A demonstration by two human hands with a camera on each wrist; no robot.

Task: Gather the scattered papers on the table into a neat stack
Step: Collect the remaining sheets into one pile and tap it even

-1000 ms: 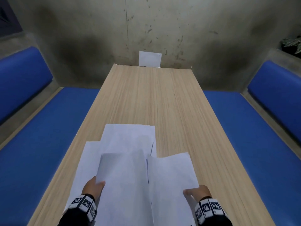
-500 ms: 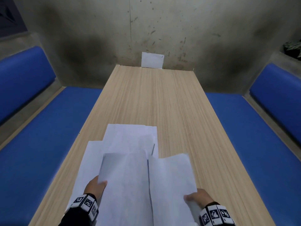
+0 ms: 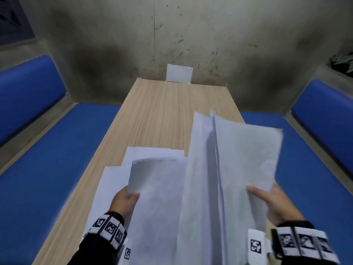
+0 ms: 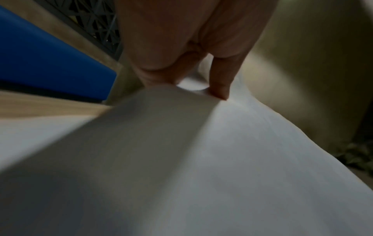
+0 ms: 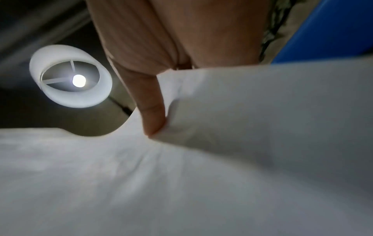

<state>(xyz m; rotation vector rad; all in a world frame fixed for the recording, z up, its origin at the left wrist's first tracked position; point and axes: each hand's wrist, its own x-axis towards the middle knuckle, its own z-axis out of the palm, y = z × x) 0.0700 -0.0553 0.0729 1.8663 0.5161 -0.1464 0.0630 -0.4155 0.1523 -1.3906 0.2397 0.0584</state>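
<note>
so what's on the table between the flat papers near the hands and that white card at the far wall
Nothing: in the head view, only bare wood of the table runs from the flat papers to the white card.

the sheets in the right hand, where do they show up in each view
Head: the raised sheets stand right of centre, gripped at their lower right edge by the right hand.
Left wrist: white paper fills the lower frame, but I cannot tell whether any of it is these sheets; the left hand grips its own sheet.
Right wrist: they fill the lower frame, pinched under the thumb.
Shared landmark: the blue bench cushion.
</note>
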